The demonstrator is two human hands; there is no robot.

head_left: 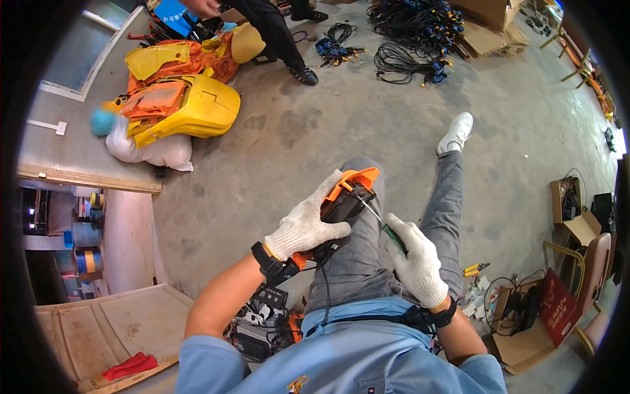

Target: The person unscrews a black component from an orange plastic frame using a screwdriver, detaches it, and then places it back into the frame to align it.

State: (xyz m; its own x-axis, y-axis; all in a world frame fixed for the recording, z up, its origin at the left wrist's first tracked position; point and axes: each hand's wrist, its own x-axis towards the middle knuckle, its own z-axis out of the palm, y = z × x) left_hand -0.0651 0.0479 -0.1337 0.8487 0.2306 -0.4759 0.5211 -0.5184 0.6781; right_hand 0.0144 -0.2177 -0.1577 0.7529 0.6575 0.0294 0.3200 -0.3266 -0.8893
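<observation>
On my left thigh rests a black device with an orange cover [357, 182], gripped from the left side by my gloved left hand [305, 226]. Its exact kind I cannot make out. My right hand [418, 266], also in a white knit glove, is closed round the green handle of a screwdriver [394, 236]. The metal shaft slants up and left, and its tip meets the dark body just below the orange cover. A thin black cable hangs from near the device toward my lap. Both wrists wear black straps.
Yellow and orange plastic shells [197, 108] lie on a white sack at the far left, near another person's leg [279, 33]. Coiled black cables [413, 39] are heaped at the back. Yellow-handled pliers [474, 269] and an open cardboard box [518, 341] are right; a wooden board [118, 322] stands left.
</observation>
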